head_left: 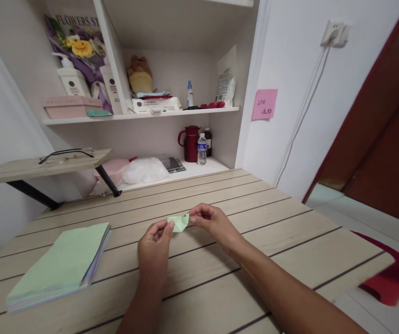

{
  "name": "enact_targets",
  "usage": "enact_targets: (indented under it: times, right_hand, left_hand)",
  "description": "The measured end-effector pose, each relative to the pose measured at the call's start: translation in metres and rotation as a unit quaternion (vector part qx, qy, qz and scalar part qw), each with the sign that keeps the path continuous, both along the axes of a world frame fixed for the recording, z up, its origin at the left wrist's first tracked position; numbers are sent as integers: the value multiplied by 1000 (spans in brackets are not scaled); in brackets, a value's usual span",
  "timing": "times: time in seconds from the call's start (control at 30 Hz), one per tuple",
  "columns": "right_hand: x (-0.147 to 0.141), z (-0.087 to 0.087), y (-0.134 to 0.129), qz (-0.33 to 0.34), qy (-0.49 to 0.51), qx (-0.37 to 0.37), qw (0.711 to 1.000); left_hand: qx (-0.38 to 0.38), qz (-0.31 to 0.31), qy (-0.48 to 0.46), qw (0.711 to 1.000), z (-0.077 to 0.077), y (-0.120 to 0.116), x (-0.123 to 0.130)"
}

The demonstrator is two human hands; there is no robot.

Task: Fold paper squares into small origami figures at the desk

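Note:
A small folded piece of light green paper (179,223) is held above the table between both hands. My left hand (155,246) pinches its left end between thumb and fingers. At the paper's right end, the thumb and fingers of my right hand (213,224) are pressed together on its edge, where the paper curls up. To the left, a stack of coloured paper (60,262) with a light green sheet on top lies on the striped wooden table (199,297).
Glasses (66,155) lie on a small raised shelf at the left. Behind the table, a cabinet holds a red jug (191,144), a water bottle (201,149) and a white plastic bag (145,170). A red stool (392,273) stands at the right, beyond the table edge.

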State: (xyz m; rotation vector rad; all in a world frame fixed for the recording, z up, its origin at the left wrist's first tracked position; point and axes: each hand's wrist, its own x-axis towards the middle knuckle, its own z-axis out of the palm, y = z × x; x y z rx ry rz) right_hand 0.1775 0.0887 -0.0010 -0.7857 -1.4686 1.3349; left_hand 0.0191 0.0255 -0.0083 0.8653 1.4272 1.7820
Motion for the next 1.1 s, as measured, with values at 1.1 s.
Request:
enact_targets:
  times: [1.1]
  right_hand:
    - [-16,2,-14,46,70,2,997]
  left_hand:
    - [218,111,398,884,0,-8,9]
